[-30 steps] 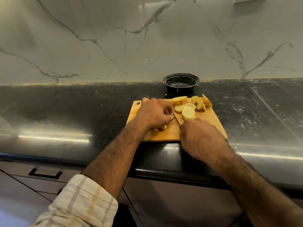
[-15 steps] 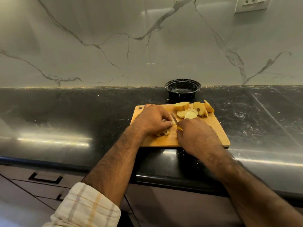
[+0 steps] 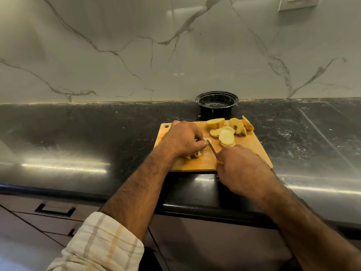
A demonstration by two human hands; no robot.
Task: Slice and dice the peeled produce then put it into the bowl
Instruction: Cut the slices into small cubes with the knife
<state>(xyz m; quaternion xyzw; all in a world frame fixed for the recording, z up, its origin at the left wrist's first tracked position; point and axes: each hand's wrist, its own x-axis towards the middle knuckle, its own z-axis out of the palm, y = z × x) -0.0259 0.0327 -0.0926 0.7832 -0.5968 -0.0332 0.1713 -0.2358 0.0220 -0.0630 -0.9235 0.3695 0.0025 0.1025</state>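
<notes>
**Blade was sitting right up against the holding fingers**

The left hand [image 3: 183, 138] curled down over a small piece [image 3: 193, 155] on the board [image 3: 252, 151], pinning it. The right hand [image 3: 241, 169] was wrapped round the knife [image 3: 211, 146], whose blade ran diagonally up-left, tip just beside the left knuckles. So I'd guess the next cut dropped just right of those fingers. Slices [image 3: 226, 136] lay further back, with the bowl [image 3: 216, 103] behind them, looking empty.
</notes>
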